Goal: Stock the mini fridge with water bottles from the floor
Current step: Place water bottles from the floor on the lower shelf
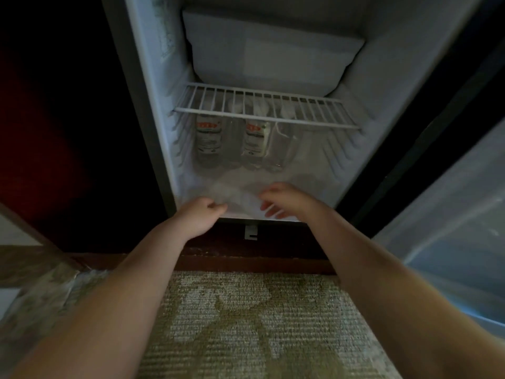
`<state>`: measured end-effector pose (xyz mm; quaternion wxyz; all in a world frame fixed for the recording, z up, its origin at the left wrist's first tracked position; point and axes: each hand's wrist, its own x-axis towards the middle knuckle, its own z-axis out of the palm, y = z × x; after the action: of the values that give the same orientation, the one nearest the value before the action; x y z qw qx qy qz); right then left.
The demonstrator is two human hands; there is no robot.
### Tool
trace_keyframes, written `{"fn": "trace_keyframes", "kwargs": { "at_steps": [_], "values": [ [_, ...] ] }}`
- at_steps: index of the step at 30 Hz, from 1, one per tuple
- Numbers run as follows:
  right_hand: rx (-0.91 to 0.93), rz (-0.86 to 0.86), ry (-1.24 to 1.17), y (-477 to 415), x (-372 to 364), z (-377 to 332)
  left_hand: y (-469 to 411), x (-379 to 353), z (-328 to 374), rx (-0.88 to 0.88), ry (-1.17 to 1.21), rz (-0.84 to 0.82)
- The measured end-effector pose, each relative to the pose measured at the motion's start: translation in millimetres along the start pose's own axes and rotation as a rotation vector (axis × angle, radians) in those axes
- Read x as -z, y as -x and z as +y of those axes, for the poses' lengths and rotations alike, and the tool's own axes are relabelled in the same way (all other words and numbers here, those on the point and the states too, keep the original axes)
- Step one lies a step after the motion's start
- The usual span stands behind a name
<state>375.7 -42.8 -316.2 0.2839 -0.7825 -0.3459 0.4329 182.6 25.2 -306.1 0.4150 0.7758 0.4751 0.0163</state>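
Bottles [209, 140] stand inside the fridge [382, 105]; my right hand [284, 199] hangs relaxed, left hand [202, 212] curled, grip unclear through blur.

The head view sits low and close before the open fridge [382, 110], facing forward and down. Carpet [246, 324] fills the near middle. The fridge's inside rises at the far middle, with its shelf [262, 108] seen from slightly above and bottles [209, 138] under it. The door [451, 214] runs off right and a dark panel [54, 132] lies left. Both forearms reach in from the near corners, with the left hand [202, 212] and right hand [284, 199] at mid-frame. The wide lens bends the edges.
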Motion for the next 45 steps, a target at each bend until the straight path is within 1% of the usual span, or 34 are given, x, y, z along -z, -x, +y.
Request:
{"fn": "trace_keyframes", "kwargs": {
  "at_steps": [2, 4, 7, 9, 13, 18, 20, 23, 25, 28, 31, 34, 38, 42, 45],
  "values": [
    [-0.023, -0.049, 0.063, 28, 6, -2, 14, 7, 10, 0.053, -0.041, -0.083],
    [-0.039, -0.061, 0.106, 57, 11, -7, 30, 15, 21, 0.085, -0.079, -0.135],
    [-0.056, -0.055, 0.151, 102, 21, -18, 60, 25, 42, 0.061, -0.125, -0.134],
    [-0.027, -0.062, 0.183, 134, 30, -26, 83, 31, 59, 0.022, -0.169, -0.130],
    [0.020, -0.032, 0.149, 196, 48, -35, 132, 41, 86, 0.021, -0.196, -0.139],
    [0.078, 0.107, 0.068, 265, 59, -38, 198, 50, 116, -0.045, -0.183, -0.093],
    [0.117, 0.181, -0.009, 292, 59, -38, 223, 52, 125, -0.090, -0.174, -0.077],
    [0.127, 0.307, -0.167, 330, 50, -34, 256, 50, 130, -0.153, -0.149, -0.005],
    [0.130, 0.333, -0.225, 351, 39, -29, 275, 47, 129, -0.180, -0.127, 0.020],
    [0.165, 0.339, -0.219, 380, 31, -29, 301, 43, 131, -0.197, -0.123, 0.021],
    [0.196, 0.397, -0.249, 411, 37, -31, 325, 36, 144, -0.229, -0.078, 0.034],
    [0.195, 0.462, -0.298, 439, 49, -24, 347, 22, 167, -0.287, -0.059, 0.022],
    [0.181, 0.590, -0.343, 470, 70, -1, 371, -9, 206, -0.371, -0.081, 0.006],
    [0.129, 0.750, -0.416, 505, 88, 41, 393, -55, 243, -0.462, -0.114, -0.073],
    [0.084, 0.829, -0.482, 534, 94, 84, 411, -105, 262, -0.526, -0.172, -0.150]
  ]
}}
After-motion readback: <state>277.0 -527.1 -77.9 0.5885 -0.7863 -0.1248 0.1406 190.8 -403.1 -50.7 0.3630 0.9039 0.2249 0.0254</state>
